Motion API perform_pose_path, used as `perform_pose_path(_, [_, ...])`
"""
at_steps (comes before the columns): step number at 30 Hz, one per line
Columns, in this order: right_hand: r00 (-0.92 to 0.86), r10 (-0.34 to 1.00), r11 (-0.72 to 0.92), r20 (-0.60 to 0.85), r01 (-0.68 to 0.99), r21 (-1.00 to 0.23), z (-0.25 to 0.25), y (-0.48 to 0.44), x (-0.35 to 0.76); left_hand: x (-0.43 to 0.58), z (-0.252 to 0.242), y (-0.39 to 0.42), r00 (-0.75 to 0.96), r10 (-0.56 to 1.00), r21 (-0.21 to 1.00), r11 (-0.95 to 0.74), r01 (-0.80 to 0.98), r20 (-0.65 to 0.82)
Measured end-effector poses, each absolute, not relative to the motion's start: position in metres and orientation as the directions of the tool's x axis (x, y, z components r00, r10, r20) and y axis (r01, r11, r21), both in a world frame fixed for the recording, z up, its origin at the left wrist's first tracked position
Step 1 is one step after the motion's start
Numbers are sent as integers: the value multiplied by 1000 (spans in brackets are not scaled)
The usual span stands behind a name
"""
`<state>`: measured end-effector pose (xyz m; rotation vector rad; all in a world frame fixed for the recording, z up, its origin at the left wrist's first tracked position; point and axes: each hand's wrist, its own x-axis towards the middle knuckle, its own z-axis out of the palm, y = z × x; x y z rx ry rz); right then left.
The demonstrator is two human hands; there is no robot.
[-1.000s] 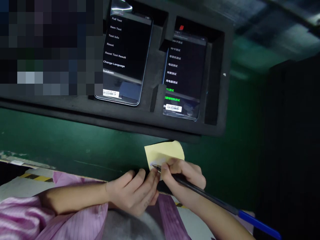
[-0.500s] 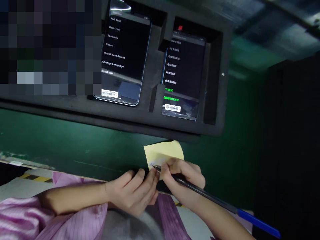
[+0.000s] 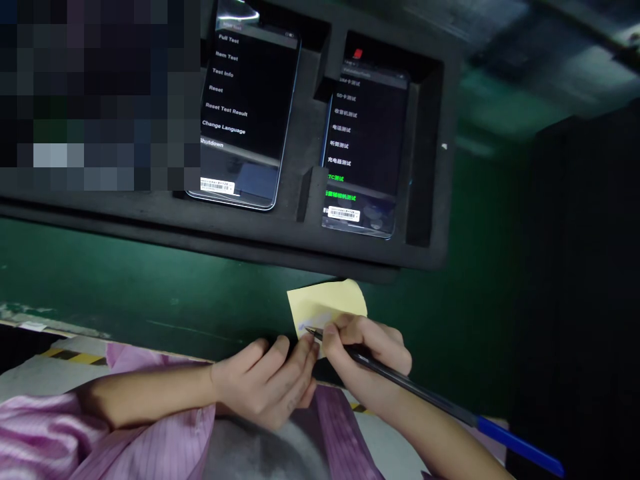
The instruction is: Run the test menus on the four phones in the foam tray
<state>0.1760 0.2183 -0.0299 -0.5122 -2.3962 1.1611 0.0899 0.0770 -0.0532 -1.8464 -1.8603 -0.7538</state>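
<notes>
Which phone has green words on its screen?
The phone on the right in the black foam tray, the one nearer the right hand holding the pen. Two of its lines glow green; the left phone shows only white words.

Phone factory test station.
Black foam tray (image 3: 300,233) holds two phones (image 3: 247,113) showing test menus with barcode labels, on green desk (image 3: 125,280); pink striped work sleeve (image 3: 75,433).

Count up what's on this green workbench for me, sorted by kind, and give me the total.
smartphones, lit and sitting in the tray slots: 2
black foam tray: 1
yellow sticky note: 1
pen: 1
Total: 5
</notes>
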Motion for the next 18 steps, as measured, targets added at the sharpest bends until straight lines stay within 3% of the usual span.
perform_pose_path(18, [-859, 464, 588, 218, 114, -801, -29, 218, 175, 90, -53, 79, -42, 770, 97, -26, 995, 637])
